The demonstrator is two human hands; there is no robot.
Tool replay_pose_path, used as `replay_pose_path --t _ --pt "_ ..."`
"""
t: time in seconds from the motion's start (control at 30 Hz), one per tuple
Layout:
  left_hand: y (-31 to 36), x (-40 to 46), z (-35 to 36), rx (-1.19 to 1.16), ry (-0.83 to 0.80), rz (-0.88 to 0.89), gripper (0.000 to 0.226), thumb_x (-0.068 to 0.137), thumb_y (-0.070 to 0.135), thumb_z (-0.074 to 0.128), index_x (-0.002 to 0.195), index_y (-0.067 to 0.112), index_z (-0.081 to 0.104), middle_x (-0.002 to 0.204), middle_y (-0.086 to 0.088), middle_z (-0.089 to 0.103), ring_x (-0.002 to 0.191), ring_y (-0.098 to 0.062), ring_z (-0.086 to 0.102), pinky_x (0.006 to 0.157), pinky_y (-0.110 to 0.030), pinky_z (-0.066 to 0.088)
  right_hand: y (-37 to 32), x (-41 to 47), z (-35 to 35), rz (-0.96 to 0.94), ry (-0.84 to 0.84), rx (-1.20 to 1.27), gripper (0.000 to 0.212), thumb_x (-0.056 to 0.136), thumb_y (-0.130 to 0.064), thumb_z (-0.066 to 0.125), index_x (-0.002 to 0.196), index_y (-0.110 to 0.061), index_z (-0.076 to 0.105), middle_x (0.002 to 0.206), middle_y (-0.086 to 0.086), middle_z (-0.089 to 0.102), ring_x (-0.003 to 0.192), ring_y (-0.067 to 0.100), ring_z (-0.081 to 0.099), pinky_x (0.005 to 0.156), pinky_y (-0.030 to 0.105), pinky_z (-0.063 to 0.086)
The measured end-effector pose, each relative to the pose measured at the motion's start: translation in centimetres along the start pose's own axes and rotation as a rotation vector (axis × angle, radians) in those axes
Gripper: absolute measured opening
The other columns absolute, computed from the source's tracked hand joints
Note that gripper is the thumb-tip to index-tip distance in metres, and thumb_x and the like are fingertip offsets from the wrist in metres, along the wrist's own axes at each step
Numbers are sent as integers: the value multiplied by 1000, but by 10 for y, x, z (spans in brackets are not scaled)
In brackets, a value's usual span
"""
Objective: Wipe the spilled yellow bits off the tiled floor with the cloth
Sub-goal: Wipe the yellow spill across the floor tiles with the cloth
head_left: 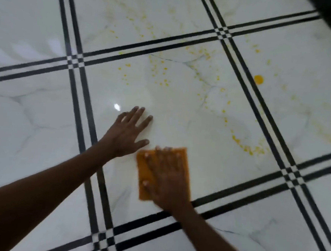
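head | cloth (147, 175) orange, flat on floor (32, 135), long axis running away from the person | right hand (169, 176) pressed flat on it, fingers spread, blurred | left hand (129, 131) splayed flat on tile | yellow bits (245, 146) beyond, right

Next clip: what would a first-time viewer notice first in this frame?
The orange cloth, pressed flat under the spread right hand on the middle tile, stands out. The left hand rests open on the floor just left of it. Yellow bits trail across the white tiled floor beyond, with one big round yellow drop at upper right.
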State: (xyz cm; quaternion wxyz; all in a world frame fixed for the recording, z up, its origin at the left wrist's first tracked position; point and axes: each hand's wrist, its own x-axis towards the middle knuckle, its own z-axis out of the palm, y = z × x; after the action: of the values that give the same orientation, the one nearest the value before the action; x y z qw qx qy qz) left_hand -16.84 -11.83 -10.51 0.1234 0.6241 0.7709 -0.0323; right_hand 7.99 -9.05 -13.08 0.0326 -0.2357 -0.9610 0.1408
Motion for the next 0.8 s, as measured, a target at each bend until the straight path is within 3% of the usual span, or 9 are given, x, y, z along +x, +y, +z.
replay_pose_path --t 0.17,0.23,0.3,0.43,0.53,0.6,0.67,0.73,0.8 --pt "14 7 6 57 -20 15 91 88 70 23 162 20 9 168 -16 4 155 -33 7 122 -50 20 199 54 -52 425 66 -217 76 100 -64 27 166 -27 17 173 13 18 157 40 20 125 63 15" --pt "18 8 2 51 -10 22 92 87 71 31 162 20 10 168 -17 7 155 -34 8 122 -50 20 209 44 -64 602 128 -166 76 101 -65 20 166 -25 17 172 15 21 156 42 23 123 64 18" --pt "28 12 3 32 -21 58 90 88 68 33 162 21 12 168 -17 7 155 -33 8 122 -50 20 149 26 -54 777 178 -163 77 100 -61 30 165 -23 19 170 19 22 155 45 24 124 65 16" --pt "29 17 5 39 -35 108 81 90 61 29 162 26 10 169 -12 4 156 -29 7 121 -49 21 57 5 -24 382 34 -98 82 96 -59 40 166 -27 12 174 16 11 159 42 10 127 62 6" --pt "18 10 11 46 -15 103 84 91 67 31 161 30 5 169 -10 1 156 -27 3 121 -46 17 146 57 -37 108 -16 -140 79 96 -62 39 165 -32 16 174 11 15 159 39 15 126 62 14" --pt "17 9 14 40 -3 97 86 89 69 33 161 31 5 170 -9 1 157 -27 3 121 -46 16 211 63 -47 322 113 -225 74 99 -61 36 164 -28 23 170 13 26 155 40 27 123 62 21" --pt "19 9 14 38 5 89 87 89 68 34 161 31 5 170 -9 1 156 -27 4 121 -46 15 229 29 -52 712 242 -208 72 101 -60 36 163 -24 25 169 16 27 153 41 29 122 62 22" --pt "21 8 15 57 11 90 87 89 68 33 161 30 4 169 -11 2 156 -28 4 121 -46 15 176 -11 -43 1094 375 -143 75 101 -58 41 164 -22 22 170 18 22 155 44 24 123 64 18" --pt "21 8 14 71 0 89 86 90 68 32 162 28 5 169 -12 3 156 -30 6 120 -48 18 87 -29 -26 1179 351 -58 79 101 -58 40 166 -21 15 172 19 12 157 47 14 125 66 12"
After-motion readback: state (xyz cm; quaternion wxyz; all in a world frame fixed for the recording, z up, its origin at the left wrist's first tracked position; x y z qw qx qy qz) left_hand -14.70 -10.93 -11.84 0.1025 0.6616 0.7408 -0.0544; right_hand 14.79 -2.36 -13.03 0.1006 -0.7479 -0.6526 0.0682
